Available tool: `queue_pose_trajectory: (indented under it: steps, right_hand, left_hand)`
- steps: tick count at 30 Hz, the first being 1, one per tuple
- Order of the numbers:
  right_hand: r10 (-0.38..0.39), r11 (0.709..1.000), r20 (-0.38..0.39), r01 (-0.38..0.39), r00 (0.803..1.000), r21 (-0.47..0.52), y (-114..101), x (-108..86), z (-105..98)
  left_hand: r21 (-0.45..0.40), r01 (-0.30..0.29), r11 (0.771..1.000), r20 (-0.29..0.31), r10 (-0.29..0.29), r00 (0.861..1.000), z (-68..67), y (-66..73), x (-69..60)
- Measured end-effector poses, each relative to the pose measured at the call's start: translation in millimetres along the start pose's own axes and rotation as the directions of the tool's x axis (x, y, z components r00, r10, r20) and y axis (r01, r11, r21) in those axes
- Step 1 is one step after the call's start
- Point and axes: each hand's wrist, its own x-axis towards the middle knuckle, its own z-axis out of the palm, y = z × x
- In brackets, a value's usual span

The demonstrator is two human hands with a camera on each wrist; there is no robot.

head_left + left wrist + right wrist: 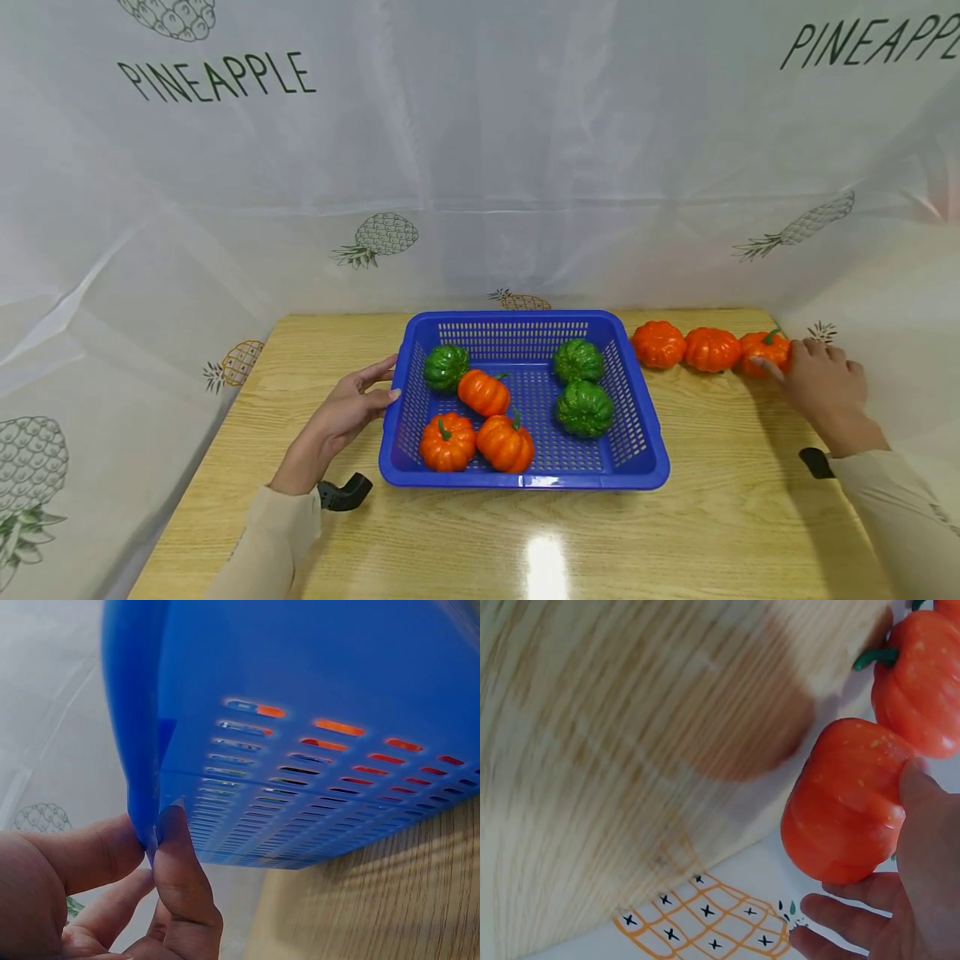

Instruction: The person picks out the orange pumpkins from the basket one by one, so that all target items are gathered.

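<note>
A blue basket (525, 481) holds orange pumpkins (447, 442) on its left side and green pumpkins (585, 408), one at left and two at right. My left hand (348, 408) pinches the basket's left rim (142, 712) between thumb and fingers (180, 877). Right of the basket, three orange pumpkins (712, 349) sit in a row. At the row's right end, my right hand (828, 387) has its thumb and fingers around the last pumpkin (844, 802); the palm side is partly hidden in the head view.
The wooden table (600, 542) runs in front of the basket and to both sides. A white curtain (480, 150) with pineapple prints hangs behind and along the sides. Another orange pumpkin (922, 682) stands close beside the held one.
</note>
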Motion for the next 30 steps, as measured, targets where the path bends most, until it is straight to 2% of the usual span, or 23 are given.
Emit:
queue_pose_trajectory:
  steps: [4, 11, 15, 20, 26, 30]
  right_hand:
    - [0.012, 1.0, 0.019, -0.012, 1.0, 0.014, -2, 0.2, 3]
    - [-0.008, 1.0, -0.007, 0.008, 1.0, -0.023, -4, -2.9, 7]
    - [-0.016, 0.999, 0.029, 0.017, 0.999, -0.036, -4, -3.5, 8]
    - [-0.005, 1.0, 0.067, 0.006, 0.998, -0.008, -1, -4.1, 6]
    - [-0.004, 1.0, 0.031, 0.003, 1.0, 0.011, -6, -6.5, -9]
    - [-0.037, 0.999, -0.025, 0.037, 0.999, -0.002, -25, -10.5, -29]
  left_hand:
    - [0.0, 0.002, 1.0, -0.003, -0.002, 1.0, 0.0, -1.0, 0.3]
    - [-0.005, -0.002, 1.0, 0.005, 0.002, 1.0, -0.8, -1.6, 0.2]
    - [-0.006, -0.001, 1.0, 0.002, 0.001, 1.0, -0.7, -1.6, 0.2]
    - [-0.005, -0.001, 1.0, -0.001, 0.001, 1.0, 0.2, -1.4, -0.2]
    - [-0.003, -0.003, 1.0, -0.004, 0.003, 1.0, 0.8, -1.5, 0.2]
    - [-0.003, -0.007, 1.0, -0.003, 0.007, 1.0, 0.0, -1.3, 0.5]
